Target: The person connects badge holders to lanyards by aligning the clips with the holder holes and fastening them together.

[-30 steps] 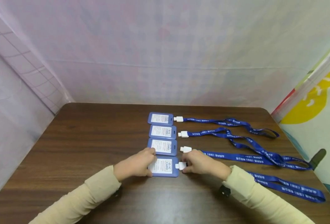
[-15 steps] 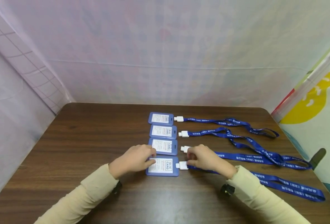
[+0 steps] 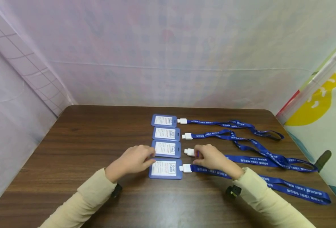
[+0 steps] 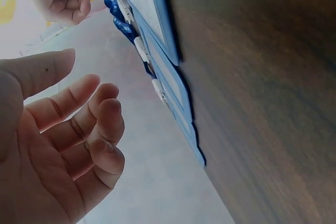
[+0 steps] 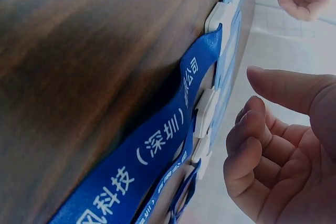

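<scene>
Several blue badge holders with white ID card inserts lie in a column mid-table. My left hand (image 3: 130, 160) hovers over the left edge of the nearest badge holder (image 3: 164, 169), its fingers loosely bent around nothing in the left wrist view. Beside that holder's slot end lies a white clip (image 3: 186, 168) on a printed blue lanyard (image 3: 210, 171). My right hand (image 3: 213, 159) is held above this lanyard, partly covering the white clip (image 3: 189, 152) one row up. In the right wrist view its thumb and fingers (image 5: 244, 166) stand apart, holding nothing.
Two farther badge holders (image 3: 164, 121) each face a white clip (image 3: 187, 136) with a blue lanyard trailing right. The lanyards' loops (image 3: 299, 164) reach toward the table's right edge. A pale curtain (image 3: 168, 63) stands behind the brown wooden table (image 3: 105, 126).
My right hand has let go of the nearest white clip and moved right. My left hand has come off the nearest badge holder and shifted left. Holder and clip stay side by side.
</scene>
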`<state>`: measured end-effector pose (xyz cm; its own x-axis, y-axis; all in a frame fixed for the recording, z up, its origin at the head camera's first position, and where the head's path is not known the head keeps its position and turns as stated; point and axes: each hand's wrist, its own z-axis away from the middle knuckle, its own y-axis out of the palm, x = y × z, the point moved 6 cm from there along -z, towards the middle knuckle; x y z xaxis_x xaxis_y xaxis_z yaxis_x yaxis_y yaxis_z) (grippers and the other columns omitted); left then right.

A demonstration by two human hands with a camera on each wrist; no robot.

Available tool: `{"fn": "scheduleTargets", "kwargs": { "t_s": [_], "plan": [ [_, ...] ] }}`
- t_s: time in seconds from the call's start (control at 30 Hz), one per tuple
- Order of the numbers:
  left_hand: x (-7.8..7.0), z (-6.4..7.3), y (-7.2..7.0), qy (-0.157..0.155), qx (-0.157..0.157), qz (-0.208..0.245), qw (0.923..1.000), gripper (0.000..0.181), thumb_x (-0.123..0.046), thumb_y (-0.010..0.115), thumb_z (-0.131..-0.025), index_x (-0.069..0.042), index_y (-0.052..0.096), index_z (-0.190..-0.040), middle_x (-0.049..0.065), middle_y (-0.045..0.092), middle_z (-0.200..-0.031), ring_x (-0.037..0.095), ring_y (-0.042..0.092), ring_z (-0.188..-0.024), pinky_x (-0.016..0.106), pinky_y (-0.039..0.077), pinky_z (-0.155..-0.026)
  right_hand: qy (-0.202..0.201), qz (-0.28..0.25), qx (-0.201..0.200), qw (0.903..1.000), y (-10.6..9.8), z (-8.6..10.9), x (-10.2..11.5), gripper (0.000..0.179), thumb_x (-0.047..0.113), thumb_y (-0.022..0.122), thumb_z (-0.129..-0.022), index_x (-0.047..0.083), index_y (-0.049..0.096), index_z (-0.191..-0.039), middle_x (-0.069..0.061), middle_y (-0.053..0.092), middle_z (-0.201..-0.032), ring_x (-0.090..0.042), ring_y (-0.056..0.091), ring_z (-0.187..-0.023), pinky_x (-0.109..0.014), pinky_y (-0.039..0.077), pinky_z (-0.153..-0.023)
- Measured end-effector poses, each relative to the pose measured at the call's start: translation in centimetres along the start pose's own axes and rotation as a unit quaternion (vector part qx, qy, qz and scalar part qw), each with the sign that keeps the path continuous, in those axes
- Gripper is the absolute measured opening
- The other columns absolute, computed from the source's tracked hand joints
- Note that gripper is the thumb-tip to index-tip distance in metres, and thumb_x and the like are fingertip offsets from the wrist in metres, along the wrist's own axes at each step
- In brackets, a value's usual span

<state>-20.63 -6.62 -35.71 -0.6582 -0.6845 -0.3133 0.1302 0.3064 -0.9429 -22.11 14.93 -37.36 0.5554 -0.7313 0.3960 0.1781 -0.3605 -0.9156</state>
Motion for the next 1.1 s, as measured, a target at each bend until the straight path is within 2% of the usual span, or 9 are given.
{"fn": "scheduleTargets", "kwargs": {
  "t_s": [0.23, 0.5, 0.67, 0.8, 1.1],
  "plan": [
    [0.2, 0.3, -0.7, -0.005, -0.006, 0.008, 0.9999, 0.009, -0.016, 0.065, -0.083, -0.009, 0.059, -0.083, -0.004, 0.055, -0.070, 0.007, 0.046, -0.057, 0.021, 0.038, -0.047, 0.008, -0.004, 0.010, 0.9999, -0.1, -0.3, -0.7, 0.019, 0.016, 0.074, -0.073, 0.009, 0.058, -0.080, 0.009, 0.048, -0.056, -0.004, 0.042, -0.049, -0.022, 0.037, -0.047],
    [0.9, 0.2, -1.2, -0.041, 0.008, 0.016, 0.9990, 0.014, -0.019, 0.065, -0.084, -0.007, 0.063, -0.092, -0.005, 0.058, -0.074, 0.007, 0.047, -0.060, 0.022, 0.039, -0.049, 0.062, -0.028, 0.047, 0.9965, 0.1, -1.0, -2.1, 0.023, 0.016, 0.073, -0.076, 0.003, 0.061, -0.091, 0.005, 0.054, -0.058, -0.006, 0.050, -0.044, -0.024, 0.044, -0.050],
    [0.8, 0.3, -1.5, -0.041, 0.008, 0.015, 0.9990, 0.014, -0.019, 0.064, -0.085, -0.007, 0.063, -0.091, -0.006, 0.055, -0.071, 0.006, 0.046, -0.058, 0.021, 0.039, -0.048, 0.064, -0.015, 0.045, 0.9968, 0.2, -1.5, -2.6, 0.027, 0.021, 0.075, -0.074, 0.003, 0.062, -0.090, 0.005, 0.054, -0.062, -0.007, 0.049, -0.050, -0.025, 0.043, -0.051],
    [0.7, 0.2, -1.7, -0.034, 0.003, 0.015, 0.9993, 0.013, -0.019, 0.064, -0.085, -0.007, 0.062, -0.089, -0.006, 0.055, -0.070, 0.006, 0.046, -0.057, 0.021, 0.039, -0.048, 0.059, -0.016, 0.052, 0.9968, 0.5, -1.9, -2.7, 0.029, 0.024, 0.075, -0.073, 0.004, 0.062, -0.090, 0.004, 0.054, -0.063, -0.007, 0.049, -0.048, -0.025, 0.043, -0.050],
    [1.3, -0.2, -1.8, -0.034, -0.003, 0.020, 0.9992, 0.012, -0.019, 0.063, -0.085, -0.008, 0.063, -0.090, -0.004, 0.058, -0.074, 0.006, 0.049, -0.060, 0.021, 0.041, -0.051, 0.105, -0.028, 0.065, 0.9920, 1.2, -2.5, -3.1, 0.030, 0.026, 0.076, -0.072, 0.006, 0.059, -0.086, 0.000, 0.056, -0.068, -0.009, 0.051, -0.041, -0.024, 0.044, -0.044]
  ]
}}
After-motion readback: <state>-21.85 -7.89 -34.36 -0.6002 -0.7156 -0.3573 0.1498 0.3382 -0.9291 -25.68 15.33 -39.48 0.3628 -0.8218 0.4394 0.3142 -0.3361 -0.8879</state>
